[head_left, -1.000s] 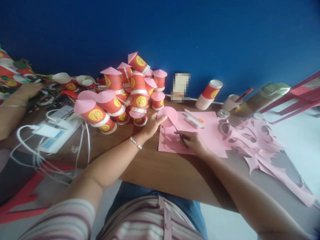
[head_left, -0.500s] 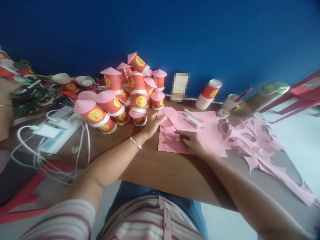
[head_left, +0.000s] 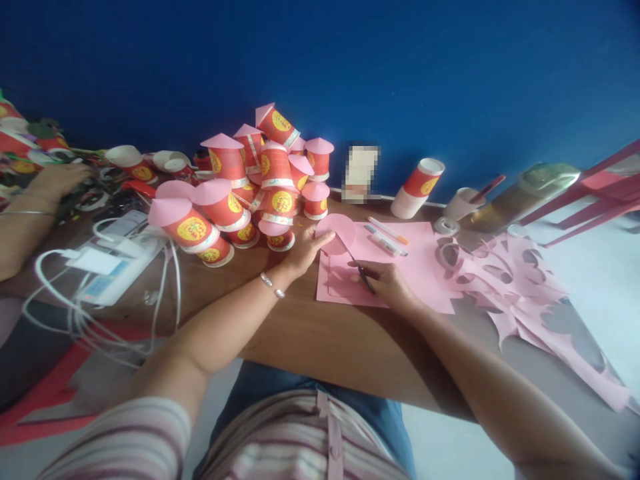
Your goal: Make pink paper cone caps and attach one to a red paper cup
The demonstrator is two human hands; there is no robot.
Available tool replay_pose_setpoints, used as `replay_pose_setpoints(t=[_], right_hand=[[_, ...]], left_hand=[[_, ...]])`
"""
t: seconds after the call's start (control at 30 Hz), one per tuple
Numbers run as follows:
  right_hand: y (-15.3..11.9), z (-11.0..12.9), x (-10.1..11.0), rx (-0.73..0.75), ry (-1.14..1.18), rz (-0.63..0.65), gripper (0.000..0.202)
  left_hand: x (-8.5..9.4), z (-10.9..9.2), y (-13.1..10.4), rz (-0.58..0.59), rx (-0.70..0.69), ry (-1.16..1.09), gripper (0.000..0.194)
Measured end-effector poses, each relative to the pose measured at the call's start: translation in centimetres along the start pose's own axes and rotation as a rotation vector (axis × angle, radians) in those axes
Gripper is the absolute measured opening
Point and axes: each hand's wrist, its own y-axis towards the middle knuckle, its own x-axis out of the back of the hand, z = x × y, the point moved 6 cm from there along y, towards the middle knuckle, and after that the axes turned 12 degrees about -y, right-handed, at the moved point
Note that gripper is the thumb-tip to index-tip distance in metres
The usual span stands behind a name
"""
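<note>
A round pink paper disc (head_left: 343, 230) is pinched in my left hand (head_left: 306, 250), thumb on top near its left edge. My right hand (head_left: 387, 280) grips a pair of scissors (head_left: 364, 272) by the dark handles. Their thin blades point up and left and reach the disc around its middle. Both hands hover over pink paper sheets (head_left: 420, 260) lying on the table. Two or three marker pens (head_left: 384, 240) rest on these sheets, just beyond my right hand.
Left of my hands stand several red paper cups with pink cone tops (head_left: 227, 200). A power strip (head_left: 107, 280) with white cables lies further left, near a co-worker's hand (head_left: 60, 180). Pink paper scraps (head_left: 510, 280), stacked cups (head_left: 419, 188) and a bottle (head_left: 520, 193) are to the right.
The co-worker's hand has come into view at the far left, reaching over the clutter. My own hands, the disc and the scissors have hardly moved.
</note>
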Motion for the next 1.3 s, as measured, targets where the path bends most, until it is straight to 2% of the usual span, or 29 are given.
replay_pose_setpoints(t=[0.33, 0.57, 0.67, 0.87, 1.03, 1.1, 1.2, 1.3], right_hand=[[0.2, -0.6, -0.3, 0.024, -0.026, -0.012, 0.051], [0.2, -0.5, 0.0, 0.071, -0.131, -0.044, 0.046], [0.2, -0.5, 0.0, 0.075, -0.187, -0.053, 0.042], [0.2, -1.0, 0.4, 0.068, -0.471, -0.191, 0.027], [0.0, -0.3, 0.3, 0.098, -0.749, -0.211, 0.017], [-0.1, 0.7, 0.3, 0.136, -0.896, -0.188, 0.017], [-0.4, 2.3, 0.4, 0.227, -1.094, -0.087, 0.029], [-0.5, 3.0, 1.2, 0.223, -1.227, 0.033, 0.041]], left_hand=[[-0.1, 0.0, -0.1, -0.022, 0.034, -0.032, 0.040], [0.6, -0.7, 0.1, -0.153, -0.058, -0.026, 0.038], [0.7, -0.7, 0.1, -0.171, -0.061, -0.047, 0.039], [0.5, -0.9, 0.2, -0.150, -0.072, -0.117, 0.036], [0.4, -0.5, 0.2, -0.141, -0.062, -0.207, 0.033], [0.3, -0.1, 0.2, -0.146, -0.026, -0.218, 0.033], [0.2, 0.0, 0.2, -0.159, 0.006, -0.213, 0.034], [0.0, -0.4, 0.2, -0.171, -0.011, -0.215, 0.036]])
